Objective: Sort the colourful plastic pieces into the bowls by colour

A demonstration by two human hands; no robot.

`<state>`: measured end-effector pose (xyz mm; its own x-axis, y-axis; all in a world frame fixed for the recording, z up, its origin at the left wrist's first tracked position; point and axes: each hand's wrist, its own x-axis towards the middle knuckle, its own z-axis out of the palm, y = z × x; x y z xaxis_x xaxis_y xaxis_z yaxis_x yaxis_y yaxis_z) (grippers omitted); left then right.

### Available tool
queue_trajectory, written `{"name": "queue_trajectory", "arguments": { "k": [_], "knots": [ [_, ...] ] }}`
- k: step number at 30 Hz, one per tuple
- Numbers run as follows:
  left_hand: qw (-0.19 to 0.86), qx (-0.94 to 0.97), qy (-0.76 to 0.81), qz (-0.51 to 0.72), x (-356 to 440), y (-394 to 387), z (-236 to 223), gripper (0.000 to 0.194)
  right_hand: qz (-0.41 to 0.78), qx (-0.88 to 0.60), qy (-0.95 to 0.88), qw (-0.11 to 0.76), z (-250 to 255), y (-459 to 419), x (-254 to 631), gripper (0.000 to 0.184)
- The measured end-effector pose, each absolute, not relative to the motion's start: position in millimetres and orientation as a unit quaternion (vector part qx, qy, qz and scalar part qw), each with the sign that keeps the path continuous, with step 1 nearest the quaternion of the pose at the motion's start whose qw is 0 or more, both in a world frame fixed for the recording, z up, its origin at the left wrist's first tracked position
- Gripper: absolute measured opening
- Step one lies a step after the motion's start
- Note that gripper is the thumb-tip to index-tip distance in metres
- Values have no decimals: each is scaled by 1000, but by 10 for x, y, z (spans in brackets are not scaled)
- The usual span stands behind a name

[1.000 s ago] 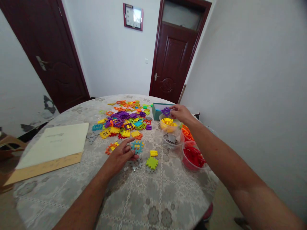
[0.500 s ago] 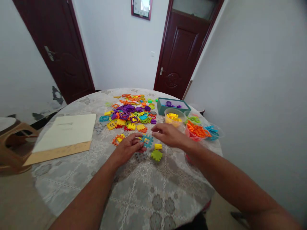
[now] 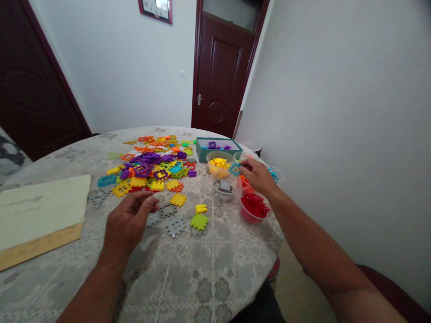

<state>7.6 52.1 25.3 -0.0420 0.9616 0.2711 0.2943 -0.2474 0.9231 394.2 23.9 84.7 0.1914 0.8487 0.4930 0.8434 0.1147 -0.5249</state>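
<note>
My right hand [image 3: 257, 175] pinches a blue square building piece with toothed edges [image 3: 234, 169] above the round tubs on the right. My left hand [image 3: 129, 215] is over the table at the front of the coloured heap, its fingers loosely bent and apart, with nothing visible in them. Close to its fingertips lie grey toothed pieces [image 3: 175, 227] and a yellow toothed square [image 3: 178, 199]. A green toothed piece [image 3: 199, 222] and a small yellow block [image 3: 201, 208] are on the tablecloth between my hands.
A mixed heap of pieces [image 3: 151, 163] covers the table's middle. Nearby stand a green box [image 3: 203, 154], a tub of yellow pieces [image 3: 218, 164], a tub with grey pieces [image 3: 223, 185] and a tub of red pieces [image 3: 254, 206]. Cardboard [image 3: 43, 211] lies at left.
My right hand has taken the blue piece from my left hand and carried it right, over the tubs. The left hand is now empty. The view has turned right.
</note>
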Motion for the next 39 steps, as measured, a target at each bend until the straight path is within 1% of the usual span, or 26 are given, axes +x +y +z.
{"name": "queue_trajectory", "arguments": {
  "k": [2,5,7,9,12,15,18,20,23,24,25,26,28,31,34,36,39],
  "knots": [
    [227,577,576,533,-4,540,290,36,-49,-728,-583,358,856,269,4447,26],
    [113,547,651,514,-152,630,274,31,-92,-804,-521,271,875,250,5015,33],
    [86,559,675,474,-247,722,207,27,-91,-829,-498,238,883,207,5227,33],
    [60,585,687,427,-321,801,116,27,-76,-838,-492,222,875,150,5333,32],
    [27,628,692,355,-388,832,2,36,-62,-848,-487,200,810,65,5402,34],
    [28,650,709,273,-418,800,-45,41,-101,-853,-472,201,712,28,5418,42],
    [34,654,722,224,-408,762,-43,44,-182,-796,-519,254,678,-18,5178,38],
    [50,665,719,194,-382,739,-37,48,-205,-737,-569,301,712,-113,4780,33],
    [51,686,709,157,-334,729,-53,59,-156,-620,-674,370,755,-310,3948,27],
    [44,692,705,149,-320,735,-66,63,-121,-589,-708,370,741,-368,3667,26],
    [37,699,700,142,-308,745,-83,65,-73,-569,-741,349,707,-415,3409,27],
    [31,707,693,138,-299,758,-101,65,-16,-551,-776,307,652,-448,3185,30],
    [27,723,677,133,-287,784,-136,62,59,-537,-809,231,494,-460,2860,40],
    [30,729,670,139,-277,808,-171,57,97,-577,-795,163,213,-351,2663,58],
    [32,735,659,157,-256,811,-188,53,115,-605,-775,144,1,-179,2680,67],
    [42,746,640,179,-229,811,-201,51,134,-604,-771,151,-81,-91,2725,67],
    [65,764,603,218,-179,816,-229,51,171,-598,-760,188,-154,-26,2768,58]
  ]
}}
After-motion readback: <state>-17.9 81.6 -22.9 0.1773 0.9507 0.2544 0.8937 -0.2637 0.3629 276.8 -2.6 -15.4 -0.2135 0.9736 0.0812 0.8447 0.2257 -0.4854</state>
